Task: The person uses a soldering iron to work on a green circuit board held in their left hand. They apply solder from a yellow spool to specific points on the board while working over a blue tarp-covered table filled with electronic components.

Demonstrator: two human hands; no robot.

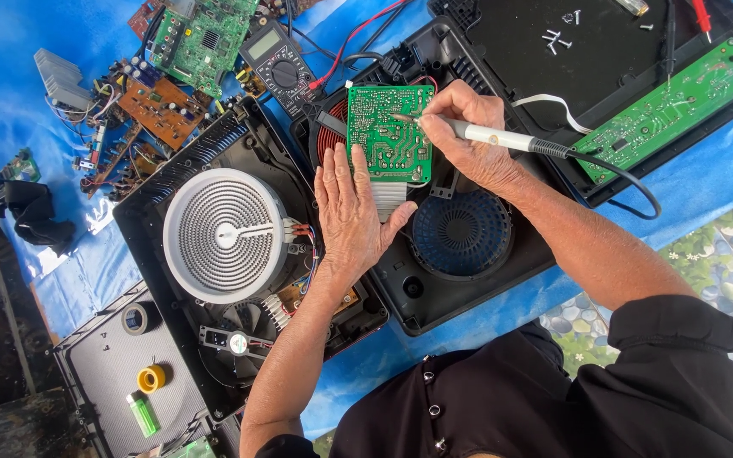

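A green circuit board (388,134) lies solder side up on an opened black cooker base (468,246). My left hand (351,214) rests flat with its fingertips on the board's lower left edge. My right hand (467,136) grips a white-handled soldering iron (502,138), its tip touching the board near the upper right. The iron's black cable (629,180) loops off to the right. A dark round fan (460,233) sits in the base just below the board.
A second opened cooker with a white round heating coil (224,234) lies left. A multimeter (282,68), loose boards (201,38) and a long green board (668,106) lie around. Tape rolls (151,377) and a green lighter (142,414) sit at lower left on a blue sheet (706,182).
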